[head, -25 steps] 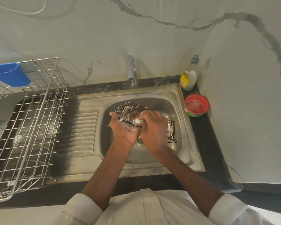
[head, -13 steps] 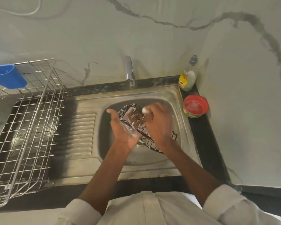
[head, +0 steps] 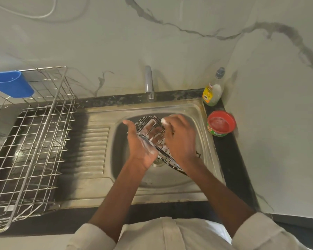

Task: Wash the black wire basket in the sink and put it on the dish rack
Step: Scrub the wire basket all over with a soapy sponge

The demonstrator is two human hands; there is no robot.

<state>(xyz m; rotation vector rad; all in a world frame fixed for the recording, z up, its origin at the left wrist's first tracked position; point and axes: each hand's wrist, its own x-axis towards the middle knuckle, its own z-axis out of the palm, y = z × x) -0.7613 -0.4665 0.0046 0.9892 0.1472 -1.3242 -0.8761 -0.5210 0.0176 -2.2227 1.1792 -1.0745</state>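
Head view: the black wire basket (head: 153, 130) is held tilted over the bowl of the sink (head: 192, 179), towards its back right part, one end raised towards the tap (head: 149, 83) and the lower end dipping near the drain. The left hand (head: 140, 145) supports it from the left side, palm against the wires and thumb standing clear, soap suds on the palm; its fingers reach behind the mesh, and whether they curl round a wire I cannot tell. The right hand (head: 181, 139) lies over the basket's right side, fingers bent round what seems to be a small pale scrubber, mostly hidden.

The basket looks light and stiff, an open grid of thin coated wire. Soapy, it will likely be slippery, so the rim or a corner, where several wires meet and fingers can hook through, seems the safest hold.

The dish rack (head: 34, 141) stands at the left end of the counter, beyond the ribbed drainboard (head: 94, 150), with a blue cup (head: 13, 86) hung on its back edge. A dish soap bottle (head: 212, 91) and a red tub (head: 221, 123) sit at the sink's back right corner.
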